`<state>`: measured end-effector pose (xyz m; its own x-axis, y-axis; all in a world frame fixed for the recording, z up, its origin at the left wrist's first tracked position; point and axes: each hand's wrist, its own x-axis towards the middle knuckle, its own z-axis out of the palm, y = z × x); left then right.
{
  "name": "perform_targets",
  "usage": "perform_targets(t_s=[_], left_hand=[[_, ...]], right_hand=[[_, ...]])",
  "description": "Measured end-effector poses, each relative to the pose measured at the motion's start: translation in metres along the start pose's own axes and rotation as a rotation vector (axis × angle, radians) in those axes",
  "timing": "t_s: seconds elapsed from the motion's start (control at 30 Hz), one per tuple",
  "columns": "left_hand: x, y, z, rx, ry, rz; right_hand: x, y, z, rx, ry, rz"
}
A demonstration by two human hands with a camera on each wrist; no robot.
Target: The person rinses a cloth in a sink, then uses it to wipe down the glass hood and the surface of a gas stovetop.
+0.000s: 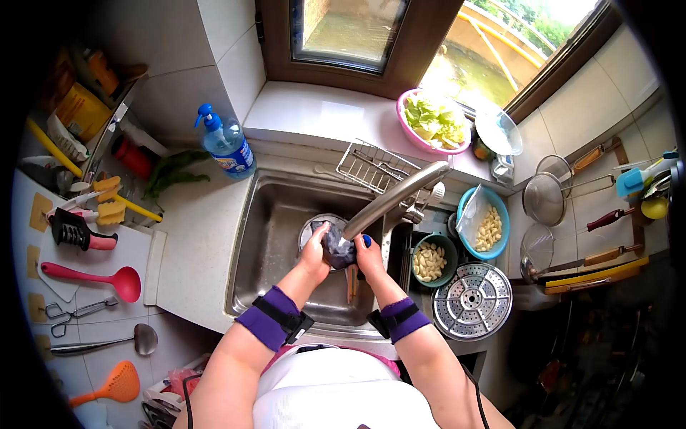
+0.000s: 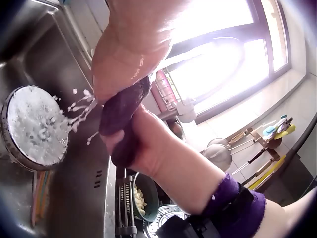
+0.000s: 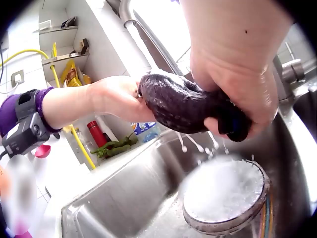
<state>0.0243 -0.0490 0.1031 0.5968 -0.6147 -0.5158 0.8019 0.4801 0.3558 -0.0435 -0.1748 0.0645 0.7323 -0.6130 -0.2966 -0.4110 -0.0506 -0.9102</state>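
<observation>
Over the steel sink point(image 1: 250, 236), both hands hold one dark, wet, soft-looking bundle, apparently a cloth point(image 3: 173, 99). My left hand point(image 1: 313, 254) grips its left end, and my right hand point(image 1: 369, 259) curls round the other end. Something blue shows at the right thumb. Water from the faucet point(image 1: 393, 200) runs onto the bundle and drips off its underside. Below it stands a round bowl point(image 3: 225, 229) of frothy water on the sink floor. Coloured sticks point(image 2: 41, 193) lie beside the bowl and partly under it.
A wire rack point(image 1: 364, 168) sits behind the sink, near a blue soap bottle point(image 1: 232, 154). At right are a green bowl point(image 1: 451, 264) and a blue bowl point(image 1: 506, 243) with pale cloves, plus a perforated steamer plate point(image 1: 471, 322). A pink basin point(image 1: 407, 129) of leaves stands on the sill.
</observation>
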Motion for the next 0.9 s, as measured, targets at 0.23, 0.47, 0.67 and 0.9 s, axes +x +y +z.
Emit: perform_targets(t_s=[0.23, 0.47, 0.67, 0.9], left_hand=[[-0.007, 0.023, 0.003, -0.039, -0.165, 0.028], [-0.008, 0.019, -0.003, 0.743, -0.111, 0.294], [-0.009, 0.007, -0.033, 1.333, 0.084, 0.74], [-0.036, -0.001, -0.011, 1.498, 0.149, 0.799]], right_hand=[[-0.019, 0.003, -0.006, 0.297, -0.291, -0.214], [-0.036, -0.017, 0.004, 0.464, -0.454, 0.018], [-0.037, -0.015, 0.014, 0.641, -0.387, 0.251], [-0.041, -0.014, 0.016, 0.585, -0.34, 0.298]])
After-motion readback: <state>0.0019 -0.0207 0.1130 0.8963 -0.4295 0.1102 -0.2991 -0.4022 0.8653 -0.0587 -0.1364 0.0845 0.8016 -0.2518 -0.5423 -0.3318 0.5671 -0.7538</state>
